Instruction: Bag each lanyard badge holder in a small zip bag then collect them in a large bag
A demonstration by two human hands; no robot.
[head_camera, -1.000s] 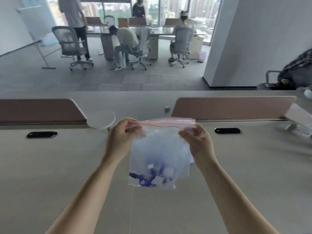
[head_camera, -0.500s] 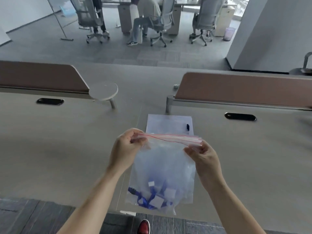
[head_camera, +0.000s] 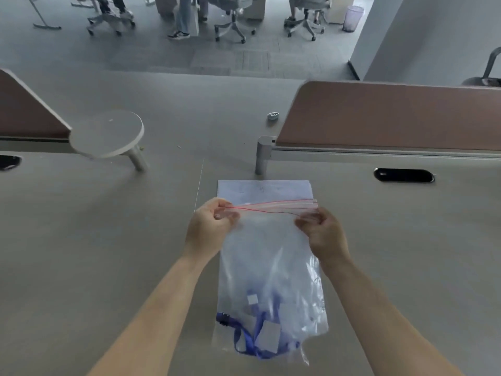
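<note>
Shifted fwd over flat grey desk (head_camera: 108, 240): large clear red-line zip bag (head_camera: 271, 253), blue lanyard badge holders (head_camera: 257, 340) at its bottom. L hand (head_camera: 208, 232) & R hand (head_camera: 324, 234) fingers pinch top corners; seal partly apart.

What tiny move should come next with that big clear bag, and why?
Probably pinch along the zip strip to seal it: left hand and right hand hold the top corners of the large bag, its mouth gapes slightly, and blue lanyards lie inside.
</note>
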